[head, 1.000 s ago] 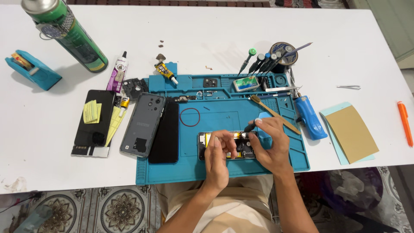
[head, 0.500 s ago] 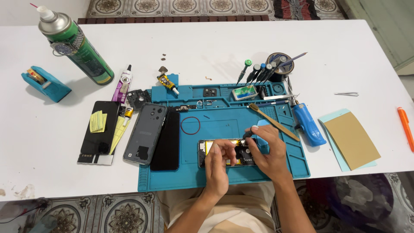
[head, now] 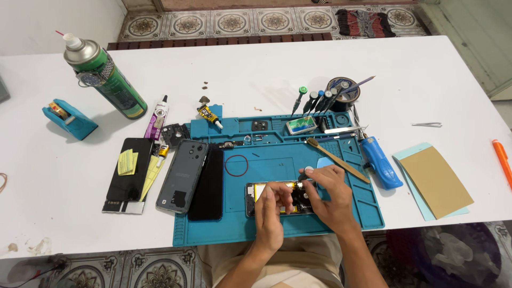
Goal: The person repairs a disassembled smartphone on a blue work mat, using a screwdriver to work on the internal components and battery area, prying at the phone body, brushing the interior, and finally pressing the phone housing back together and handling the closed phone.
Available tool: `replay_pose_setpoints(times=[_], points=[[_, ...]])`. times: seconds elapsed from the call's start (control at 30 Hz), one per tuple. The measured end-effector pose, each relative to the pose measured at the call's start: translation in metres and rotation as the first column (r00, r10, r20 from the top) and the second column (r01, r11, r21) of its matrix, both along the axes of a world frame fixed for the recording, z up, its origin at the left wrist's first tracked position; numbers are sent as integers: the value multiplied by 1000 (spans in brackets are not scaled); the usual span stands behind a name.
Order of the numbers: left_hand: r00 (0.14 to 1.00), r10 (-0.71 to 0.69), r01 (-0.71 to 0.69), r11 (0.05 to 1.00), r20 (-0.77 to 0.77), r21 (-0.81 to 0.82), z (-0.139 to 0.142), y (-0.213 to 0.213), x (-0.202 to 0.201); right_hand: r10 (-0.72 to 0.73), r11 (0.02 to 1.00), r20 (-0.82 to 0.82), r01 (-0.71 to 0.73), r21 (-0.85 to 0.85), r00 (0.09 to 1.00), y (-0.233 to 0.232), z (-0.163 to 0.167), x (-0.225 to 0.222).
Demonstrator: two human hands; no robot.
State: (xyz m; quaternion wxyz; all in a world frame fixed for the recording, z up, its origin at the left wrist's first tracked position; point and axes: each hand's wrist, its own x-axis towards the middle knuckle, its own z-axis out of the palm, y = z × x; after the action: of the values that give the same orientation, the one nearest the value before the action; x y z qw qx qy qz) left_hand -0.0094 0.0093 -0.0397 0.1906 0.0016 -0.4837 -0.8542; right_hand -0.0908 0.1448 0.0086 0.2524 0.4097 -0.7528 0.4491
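**Two hands on an opened phone, lower centre**

Two hands work over an opened phone [head: 280,198] lying flat on the blue mat [head: 240,224], lower centre of the frame. Left hand [head: 269,210] rests on the phone's middle, fingers curled and pressed close together, tips on the yellow part inside. Right hand [head: 329,198] sits over the phone's right end, thumb and forefinger pinching a small dark-tipped tool [head: 308,172]; cannot tell what the tip touches.

Left of the phone, on the mat edge: grey back cover [head: 184,175] and black screen panel [head: 208,184], side by side, touching. A red ring [head: 236,166] lies on the mat just above the phone. Further left, on the table [head: 256,64]: black slab [head: 130,169] with yellow strips [head: 128,161] on it.

Upper left: green spray can [head: 109,80], tilted; blue tape dispenser [head: 69,120] near it. Glue tube [head: 158,118] just right of the can.

Upper centre-right: round holder [head: 343,90] with screwdrivers [head: 314,100] beside it. Brush [head: 336,159] lies diagonally on the mat, just above the right hand. Blue handle tool [head: 380,162] at the mat's right edge.

Right side: brown sheet [head: 434,181] on a light blue sheet, tweezers [head: 426,125] above them, orange pen [head: 502,160] at the frame's right edge.
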Motion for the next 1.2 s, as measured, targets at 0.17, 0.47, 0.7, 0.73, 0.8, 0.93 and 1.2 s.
replay_pose_setpoints(times=[0.17,0.47,0.7,0.73,0.8,0.93,1.2], points=[[1000,-1,1,1000,2,0,-4,-1,0,-45,999,-56,45,-4,997,-2,-1,-2],[1000,-10,10,1000,2,-23,0,-2,-1,-22,999,47,24,-41,999,-3,0,0],[995,-22,39,984,97,-174,41,-18,-3,4,998,79,1,-60,997,1,-2,-2],[994,-19,45,966,104,-256,50,-28,-6,24,998,58,-21,-59,998,1,-1,-3],[980,194,-105,712,51,-695,67,-58,-15,-34,998,96,39,-50,995,-2,0,-3],[956,281,-81,-15,-82,-997,79,-95,-38,22,1000,-30,-22,-10,999,-3,7,-1],[960,230,214,-225,162,-951,64,-90,-64,31,998,36,-29,-56,999,-4,8,-2]])
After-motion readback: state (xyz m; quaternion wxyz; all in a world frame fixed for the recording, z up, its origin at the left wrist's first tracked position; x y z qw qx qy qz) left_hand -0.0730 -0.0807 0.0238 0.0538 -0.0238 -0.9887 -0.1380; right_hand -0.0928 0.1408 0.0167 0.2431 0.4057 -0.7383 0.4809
